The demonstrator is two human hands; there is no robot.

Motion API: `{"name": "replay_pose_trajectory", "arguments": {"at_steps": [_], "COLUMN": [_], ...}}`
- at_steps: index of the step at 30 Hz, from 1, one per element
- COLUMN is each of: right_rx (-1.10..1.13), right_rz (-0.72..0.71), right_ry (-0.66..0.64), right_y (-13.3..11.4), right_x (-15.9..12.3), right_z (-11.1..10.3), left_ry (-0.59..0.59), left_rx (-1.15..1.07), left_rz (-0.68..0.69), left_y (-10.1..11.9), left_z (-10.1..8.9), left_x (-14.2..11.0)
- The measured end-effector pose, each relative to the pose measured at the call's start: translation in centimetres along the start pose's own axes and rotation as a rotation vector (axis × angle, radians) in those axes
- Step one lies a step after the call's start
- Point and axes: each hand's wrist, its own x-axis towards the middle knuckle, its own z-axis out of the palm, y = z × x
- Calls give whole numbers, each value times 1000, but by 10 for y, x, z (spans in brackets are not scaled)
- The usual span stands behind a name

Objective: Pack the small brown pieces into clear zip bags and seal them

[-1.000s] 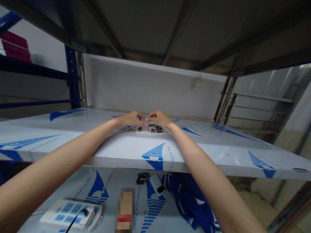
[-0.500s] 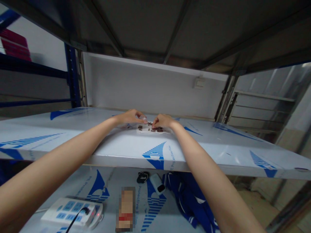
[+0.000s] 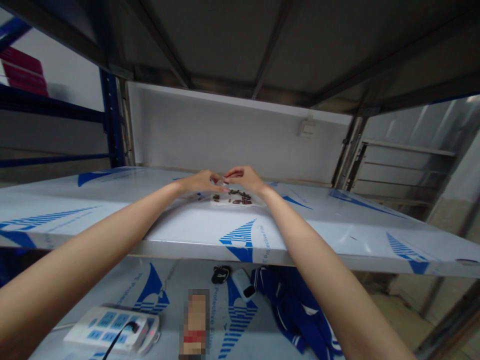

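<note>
My left hand (image 3: pixel 202 181) is closed in a pinch on a small clear plastic piece (image 3: pixel 221 184), perhaps a little bag; its exact shape cannot be made out. Right beside it, my right hand (image 3: pixel 246 178) holds its fingertips together over the clear plastic. Whatever lies between those fingertips is too small to name. Under both hands, several small dark brown pieces (image 3: pixel 245 199) are scattered on a flat white sheet or tray (image 3: pixel 223 203). Most of them are gathered below my right hand, with a few at the left end.
The shelf (image 3: pixel 202 225) wears white and blue protective film. Low overhead hangs a metal shelf (image 3: pixel 210 45). On the level below are a power strip (image 3: pixel 101 330), a pale blue device (image 3: pixel 243 284), a small black item (image 3: pixel 220 274), blue clothing (image 3: pixel 296 310) and a blurred-out object (image 3: pixel 195 320).
My right hand dropped from the clear plastic to the brown pieces, then rose back to the plastic. My left hand has stayed in nearly the same place, keeping its pinch.
</note>
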Motion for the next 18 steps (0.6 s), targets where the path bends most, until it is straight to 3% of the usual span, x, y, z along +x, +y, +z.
{"name": "replay_pose_trajectory", "arguments": {"at_steps": [3,7,11,13,18], "right_rx": [-24,-275,-379,-433,-631], "right_rz": [-15,83,237,277,265], "right_ry": [5,13,-313,-410,-334], "right_y": [-2,-2,-1,-3,-14], "right_x": [-2,-6,-9,-12,-15], "right_z": [0,-12,-20,-19,-14], "left_ry": [13,35,57,53,51], "left_rx": [-14,-10,-1,-11,-36], "left_rz": [-10,8,22,32,12], "left_y": [0,-2,-7,-8,-8], "left_z": [-1,-2,-2,-2,0], "left_x": [0,2,5,5,3]}}
